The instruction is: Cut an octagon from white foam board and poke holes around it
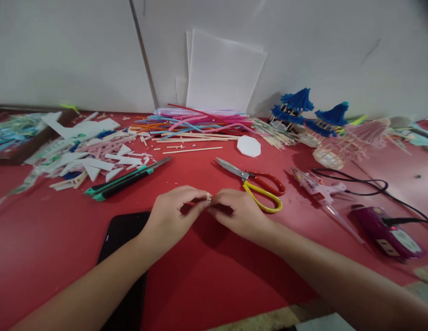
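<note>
My left hand [177,211] is closed in a pinch, with a tiny pale piece [208,196] between thumb and fingertips. My right hand [239,212] meets it fingertip to fingertip, thumb and fingers pressed together; what these fingers grip is hidden. Both hands are over the red tabletop [200,266]. Just beyond my right hand lie scissors [258,181] with one red and one yellow handle, blades slightly apart. A green and black utility knife [127,180], blade out, rests past my left hand. Under my left forearm is a black phone [129,239].
At the left, white and pink scraps [93,161] are heaped beside a tray [37,147]. Colourful pipe cleaners [200,120], thin sticks [196,138] and a white octagon [248,146] lie behind. Small pavilion models [294,105], a glue gun [319,188] and a purple power box [386,232] with cords occupy the right.
</note>
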Available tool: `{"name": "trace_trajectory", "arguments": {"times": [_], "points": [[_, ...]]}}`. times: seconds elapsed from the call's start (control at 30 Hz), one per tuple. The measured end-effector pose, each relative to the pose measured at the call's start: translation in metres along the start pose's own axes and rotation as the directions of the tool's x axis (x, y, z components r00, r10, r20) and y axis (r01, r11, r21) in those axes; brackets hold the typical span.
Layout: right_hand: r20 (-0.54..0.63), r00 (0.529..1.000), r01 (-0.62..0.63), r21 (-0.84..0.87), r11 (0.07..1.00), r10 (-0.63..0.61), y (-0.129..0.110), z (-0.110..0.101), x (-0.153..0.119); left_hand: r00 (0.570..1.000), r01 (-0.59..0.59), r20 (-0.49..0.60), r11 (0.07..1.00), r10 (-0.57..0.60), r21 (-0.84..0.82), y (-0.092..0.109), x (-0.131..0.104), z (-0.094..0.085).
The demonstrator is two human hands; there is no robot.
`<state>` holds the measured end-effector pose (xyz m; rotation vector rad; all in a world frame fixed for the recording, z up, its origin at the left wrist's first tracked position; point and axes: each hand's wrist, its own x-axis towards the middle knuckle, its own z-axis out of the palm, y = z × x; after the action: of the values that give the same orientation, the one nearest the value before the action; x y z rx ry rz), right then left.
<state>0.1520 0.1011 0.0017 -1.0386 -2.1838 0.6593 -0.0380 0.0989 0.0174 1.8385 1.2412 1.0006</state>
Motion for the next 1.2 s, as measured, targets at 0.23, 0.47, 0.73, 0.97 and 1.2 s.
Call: {"name": "trace_trajectory", "arguments": {"times": [0.23, 0.47, 0.73, 0.97, 1.2], "points": [[-0.043, 0.994, 0.098, -0.062, 0.993, -0.1, 0.005, 0.004, -0.003, 1.0, 0.025, -0.008, 0.999, -0.025, -0.02, 0.001, 0.001, 0.0], [-0.044, 0.996, 0.069, -0.052, 0.996, -0.072, 0.007, 0.004, -0.002, 1.0, 0.015, -0.009, 0.999, -0.015, -0.035, 0.001, 0.0, 0.001], [0.015, 1.0, -0.01, -0.103, 0.995, 0.012, 0.001, 0.003, 0.0, 1.0, 0.016, 0.019, 0.999, -0.015, -0.05, 0.002, -0.001, 0.002], [0.147, 0.982, -0.078, -0.26, 0.963, 0.119, -0.001, -0.047, -0.002, 0.999, -0.003, 0.046, 0.998, 0.005, -0.058, 0.007, 0.003, 0.008], [0.067, 0.85, -0.27, -0.797, 0.541, 0.523, 0.031, -0.09, -0.02, 0.999, 0.004, 0.05, 0.999, -0.001, -0.052, 0.004, 0.003, 0.007]]}}
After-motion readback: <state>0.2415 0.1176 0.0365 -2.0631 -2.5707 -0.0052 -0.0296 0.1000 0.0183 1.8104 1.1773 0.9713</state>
